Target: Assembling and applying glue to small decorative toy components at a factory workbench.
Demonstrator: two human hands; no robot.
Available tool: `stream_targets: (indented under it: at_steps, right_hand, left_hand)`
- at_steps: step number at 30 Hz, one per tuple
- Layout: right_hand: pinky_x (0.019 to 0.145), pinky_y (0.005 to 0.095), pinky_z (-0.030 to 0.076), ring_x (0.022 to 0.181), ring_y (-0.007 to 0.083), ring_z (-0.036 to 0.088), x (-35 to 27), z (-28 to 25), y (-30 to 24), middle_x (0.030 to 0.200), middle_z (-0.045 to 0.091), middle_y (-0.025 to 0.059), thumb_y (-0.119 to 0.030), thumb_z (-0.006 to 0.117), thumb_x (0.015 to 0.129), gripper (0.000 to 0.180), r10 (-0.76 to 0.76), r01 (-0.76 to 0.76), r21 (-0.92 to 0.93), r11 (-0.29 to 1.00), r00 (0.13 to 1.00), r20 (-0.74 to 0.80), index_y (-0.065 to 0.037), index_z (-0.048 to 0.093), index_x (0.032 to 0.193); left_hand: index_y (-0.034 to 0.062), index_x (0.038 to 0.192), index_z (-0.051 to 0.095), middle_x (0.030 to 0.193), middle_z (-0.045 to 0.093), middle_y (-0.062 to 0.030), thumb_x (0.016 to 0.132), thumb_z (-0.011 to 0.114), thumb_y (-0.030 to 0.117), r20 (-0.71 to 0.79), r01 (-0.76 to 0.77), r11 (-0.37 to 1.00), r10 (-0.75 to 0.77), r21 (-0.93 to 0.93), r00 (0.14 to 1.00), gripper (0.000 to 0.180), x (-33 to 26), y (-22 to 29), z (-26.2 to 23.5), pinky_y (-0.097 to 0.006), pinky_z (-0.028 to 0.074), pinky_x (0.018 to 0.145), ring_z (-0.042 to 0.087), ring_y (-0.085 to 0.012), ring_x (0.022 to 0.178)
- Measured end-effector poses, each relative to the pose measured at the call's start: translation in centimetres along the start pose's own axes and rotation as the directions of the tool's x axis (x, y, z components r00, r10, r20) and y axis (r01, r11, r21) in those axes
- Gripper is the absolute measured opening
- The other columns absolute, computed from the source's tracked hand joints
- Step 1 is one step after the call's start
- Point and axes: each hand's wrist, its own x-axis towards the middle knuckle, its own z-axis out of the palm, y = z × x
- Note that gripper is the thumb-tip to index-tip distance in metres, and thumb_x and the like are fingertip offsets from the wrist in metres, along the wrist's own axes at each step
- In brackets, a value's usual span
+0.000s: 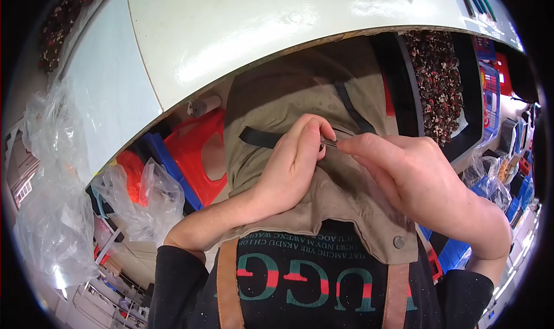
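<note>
My left hand is closed, its fingertips pressed together over my lap. From the other side my right hand meets it, thumb and forefinger pinched. Between the two sets of fingertips shows a small, thin metal piece, too small to name; its right end sits in my right fingers. Whatever my left fingers grip is hidden. Beneath both hands spreads a khaki apron with a black strap running towards my left fingers. A second black strap lies beyond my right hand.
A white tabletop curves across in front of me. To the right stands a black bin with many small dark, red and pale pieces, next to blue crates. At left are a red plastic stool and clear plastic bags.
</note>
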Motion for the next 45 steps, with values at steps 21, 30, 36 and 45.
stream_targets:
  at_steps: [21, 30, 36, 45]
  right_hand:
    - [0.058, 0.0344, 0.049, 0.070, 0.0328, 0.062, 1.0, 2.0, 0.2, 0.080, 0.062, 0.0167, -0.001, 0.055, 0.084, 0.021, 0.031, -0.030, 0.026, 0.999, 0.999, -0.029, -0.003, 0.057, 0.105]
    - [0.066, 0.0281, 0.049, 0.077, 0.0266, 0.064, -0.4, 4.6, 0.5, 0.094, 0.063, 0.0149, 0.005, 0.051, 0.084, 0.023, 0.108, -0.008, 0.368, 0.930, 0.962, -0.252, 0.000, 0.057, 0.106]
    - [0.065, 0.0292, 0.050, 0.076, 0.0274, 0.064, -1.2, 3.3, 0.4, 0.091, 0.064, 0.0146, 0.005, 0.053, 0.083, 0.026, 0.082, -0.016, 0.273, 0.962, 0.969, -0.231, -0.001, 0.058, 0.107]
    - [0.058, 0.0338, 0.049, 0.069, 0.0299, 0.062, -2.4, 0.4, -1.0, 0.085, 0.064, 0.0157, 0.006, 0.057, 0.078, 0.033, 0.107, -0.112, -0.078, 0.991, 0.992, -0.067, -0.005, 0.059, 0.109]
  left_hand:
    - [0.0030, 0.091, 0.045, 0.069, 0.041, -0.0021, 0.099, 0.027, 0.026, -0.069, 0.034, 0.999, -0.032, 0.031, 0.997, 0.031, 0.0, -0.3, -0.8, -0.026, 0.036, 0.061, 0.039, -0.0097, 0.065]
    - [0.0056, 0.091, 0.044, 0.069, 0.037, 0.0025, 0.099, 0.026, 0.029, -0.054, 0.034, 0.967, -0.049, -0.254, 0.997, 0.031, -0.3, -0.8, 0.5, -0.020, 0.028, 0.055, 0.030, -0.0045, 0.062]
    - [0.0061, 0.092, 0.044, 0.069, 0.035, 0.0033, 0.099, 0.027, 0.032, -0.001, -0.028, 0.964, 0.029, -0.264, 1.000, 0.032, -0.1, -0.9, 1.1, -0.020, 0.027, 0.056, 0.029, -0.0045, 0.062]
    - [0.0037, 0.093, 0.044, 0.074, 0.038, -0.0001, 0.100, 0.028, 0.030, -0.093, -0.176, 0.983, 0.171, -0.051, 0.981, 0.032, 0.0, -1.3, 1.8, -0.024, 0.034, 0.063, 0.036, -0.0086, 0.068]
